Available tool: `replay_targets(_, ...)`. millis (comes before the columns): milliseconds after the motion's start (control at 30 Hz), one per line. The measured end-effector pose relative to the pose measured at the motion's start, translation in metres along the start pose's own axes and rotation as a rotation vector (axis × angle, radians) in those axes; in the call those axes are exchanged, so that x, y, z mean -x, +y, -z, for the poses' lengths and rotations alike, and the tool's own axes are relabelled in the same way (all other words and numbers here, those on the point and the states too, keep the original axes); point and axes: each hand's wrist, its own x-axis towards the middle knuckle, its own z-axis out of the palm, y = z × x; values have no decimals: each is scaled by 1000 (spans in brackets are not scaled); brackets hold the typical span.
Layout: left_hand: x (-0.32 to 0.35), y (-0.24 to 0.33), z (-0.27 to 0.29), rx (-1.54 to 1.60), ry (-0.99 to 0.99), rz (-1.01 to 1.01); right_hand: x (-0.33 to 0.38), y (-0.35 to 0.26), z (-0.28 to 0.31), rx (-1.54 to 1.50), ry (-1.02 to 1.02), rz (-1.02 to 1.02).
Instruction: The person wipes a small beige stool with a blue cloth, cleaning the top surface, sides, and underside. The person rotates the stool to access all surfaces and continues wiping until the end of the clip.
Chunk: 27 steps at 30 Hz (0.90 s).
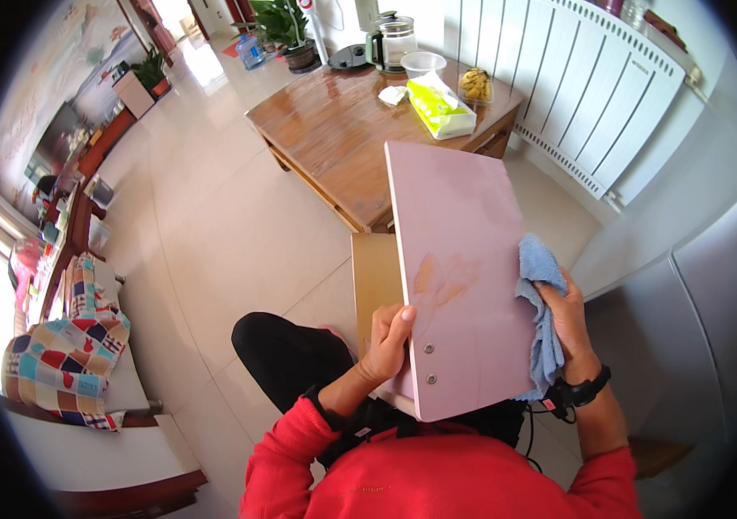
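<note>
Pale floor tiles (212,216) fill the left of the frame, with a wooden coffee table (334,138) at upper centre carrying a tissue box (440,110) and a glass kettle (394,39). At lower centre, a pink board (463,268) rests upright on the lap. The left hand (386,346) grips its lower left edge, thumb on the face. The right hand (569,316) presses a blue cloth (541,324) against the right edge. An orange-brown smudge (442,277) marks the middle; a firm brace and overlapping strokes would probably clean it best.
</note>
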Motion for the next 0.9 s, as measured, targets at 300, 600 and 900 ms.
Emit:
replay_targets(300,-9,-5,12,132,-12,95,-7,-11,-23,145,67,1)
replay_targets(600,-57,-6,41,194,53,195,-66,-4,-53,270,39,-76)
replay_targets(900,-57,-17,74,163,82,296,-100,-4,-102,508,16,-225)
